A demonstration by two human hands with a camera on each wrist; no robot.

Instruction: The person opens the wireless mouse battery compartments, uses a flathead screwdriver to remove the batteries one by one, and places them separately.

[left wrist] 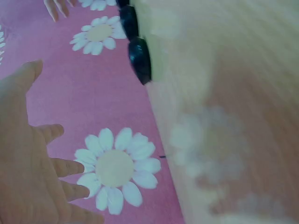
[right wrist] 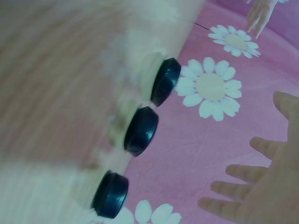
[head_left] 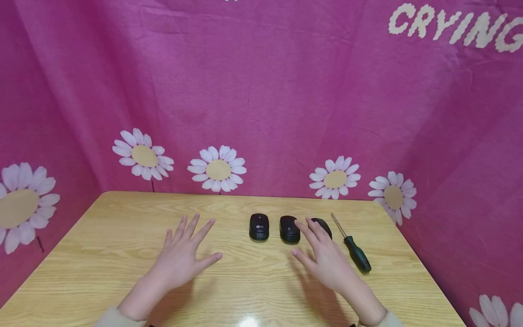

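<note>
Bare table [head_left: 102, 254] spreads lower left; three mice [head_left: 259, 226] and a screwdriver [head_left: 353, 247] seemingly crowd centre-right.

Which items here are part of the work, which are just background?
In play: three black computer mice, left, middle, right, nearest the right hand; screwdriver; left hand open over bare table.
Background: wooden table; pink daisy cloth.

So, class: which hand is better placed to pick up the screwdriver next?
Probably the right hand: the head view shows it hovering open by the rightmost mouse, close to the screwdriver. The left hand hovers open further left, beyond all three mice.
</note>
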